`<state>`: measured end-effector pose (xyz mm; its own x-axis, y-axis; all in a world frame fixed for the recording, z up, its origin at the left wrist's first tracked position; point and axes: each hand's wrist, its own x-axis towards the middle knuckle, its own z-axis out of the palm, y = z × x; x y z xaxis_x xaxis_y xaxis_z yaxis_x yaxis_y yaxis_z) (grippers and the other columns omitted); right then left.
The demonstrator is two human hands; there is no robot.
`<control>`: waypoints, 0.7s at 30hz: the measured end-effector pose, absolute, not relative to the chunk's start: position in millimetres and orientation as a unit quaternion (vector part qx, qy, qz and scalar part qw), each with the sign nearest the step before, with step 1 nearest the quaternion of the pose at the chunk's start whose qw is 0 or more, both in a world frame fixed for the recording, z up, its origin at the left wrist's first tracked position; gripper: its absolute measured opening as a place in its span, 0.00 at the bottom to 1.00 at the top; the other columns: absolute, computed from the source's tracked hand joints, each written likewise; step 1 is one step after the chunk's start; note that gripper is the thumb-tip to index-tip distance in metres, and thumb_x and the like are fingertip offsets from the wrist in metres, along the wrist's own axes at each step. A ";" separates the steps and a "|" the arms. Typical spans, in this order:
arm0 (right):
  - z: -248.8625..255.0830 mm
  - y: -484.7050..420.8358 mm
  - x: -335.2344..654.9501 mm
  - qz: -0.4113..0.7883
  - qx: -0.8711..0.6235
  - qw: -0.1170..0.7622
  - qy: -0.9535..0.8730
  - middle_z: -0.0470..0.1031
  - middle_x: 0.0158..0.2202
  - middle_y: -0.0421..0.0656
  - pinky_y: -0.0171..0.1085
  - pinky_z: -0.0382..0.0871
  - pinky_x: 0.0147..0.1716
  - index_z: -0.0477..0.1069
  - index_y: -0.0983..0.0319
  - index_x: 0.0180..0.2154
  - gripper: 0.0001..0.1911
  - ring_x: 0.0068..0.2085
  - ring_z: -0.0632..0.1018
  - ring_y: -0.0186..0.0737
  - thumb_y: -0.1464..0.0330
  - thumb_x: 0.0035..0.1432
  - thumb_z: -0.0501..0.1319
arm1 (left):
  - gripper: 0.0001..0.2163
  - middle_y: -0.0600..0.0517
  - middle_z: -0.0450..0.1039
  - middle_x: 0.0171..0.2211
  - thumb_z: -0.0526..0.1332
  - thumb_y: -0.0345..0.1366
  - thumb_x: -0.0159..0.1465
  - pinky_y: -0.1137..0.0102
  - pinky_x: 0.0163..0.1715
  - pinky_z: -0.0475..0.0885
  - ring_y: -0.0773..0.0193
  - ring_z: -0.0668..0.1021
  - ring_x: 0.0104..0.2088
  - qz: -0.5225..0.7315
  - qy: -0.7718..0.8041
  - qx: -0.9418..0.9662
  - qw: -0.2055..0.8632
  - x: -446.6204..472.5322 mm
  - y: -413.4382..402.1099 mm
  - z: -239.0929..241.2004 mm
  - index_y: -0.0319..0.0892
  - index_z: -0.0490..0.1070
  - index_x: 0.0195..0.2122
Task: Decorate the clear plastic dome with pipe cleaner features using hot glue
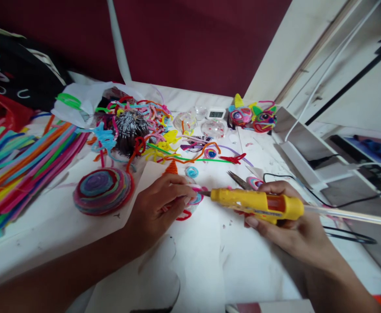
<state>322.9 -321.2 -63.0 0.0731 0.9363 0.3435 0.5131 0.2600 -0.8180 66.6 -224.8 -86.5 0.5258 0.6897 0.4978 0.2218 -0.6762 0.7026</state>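
My right hand (286, 226) is wrapped round a yellow hot glue gun (242, 200), with a clear glue stick (349, 214) poking out of its back. The gun's nozzle points left and meets, or nearly meets, a small pipe-cleaner coil (196, 199) in blue and pink. My left hand (162, 204) pinches that coil between thumb and fingers, which hide part of it. A red pipe-cleaner end (184, 215) curls out below. Just beyond my left hand lie an orange cone (171, 167) and a flat light-blue spiral (192, 172).
A striped pipe-cleaner dome (102, 189) sits left of my hands, near bundled pipe cleaners (37, 161). Scissors (238, 179) lie behind the glue gun. Clear plastic balls (213, 129), a digital timer (216, 114) and two colourful figures (252, 117) stand at the back. A black cable (340, 204) runs right.
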 end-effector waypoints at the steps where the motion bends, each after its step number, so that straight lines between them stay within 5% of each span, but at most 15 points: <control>1: -63.2 -321.2 322.6 0.229 -0.562 0.465 -0.644 0.72 0.39 0.42 0.32 0.74 0.23 0.68 0.51 0.43 0.19 0.31 0.77 0.38 0.67 0.50 0.70 | 0.08 0.50 0.72 0.44 0.60 0.27 0.64 0.74 0.39 0.74 0.66 0.77 0.42 0.400 0.274 0.826 0.286 66.7 -224.9 -86.2 0.45 0.74 0.40; 21: -65.4 -323.2 319.4 0.205 -0.566 0.421 -0.679 0.71 0.35 0.41 0.32 0.73 0.23 0.65 0.53 0.46 0.17 0.31 0.76 0.38 0.64 0.56 0.66 | 0.07 0.46 0.72 0.45 0.59 0.25 0.64 0.78 0.34 0.74 0.66 0.77 0.45 0.421 0.230 0.846 0.231 68.5 -225.8 -87.7 0.41 0.74 0.40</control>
<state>319.4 -323.2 -65.4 -0.0056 0.9406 0.3396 0.5957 0.2759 -0.7543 68.5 -225.8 -87.7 0.5392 0.5843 0.6064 0.1956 -0.7873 0.5847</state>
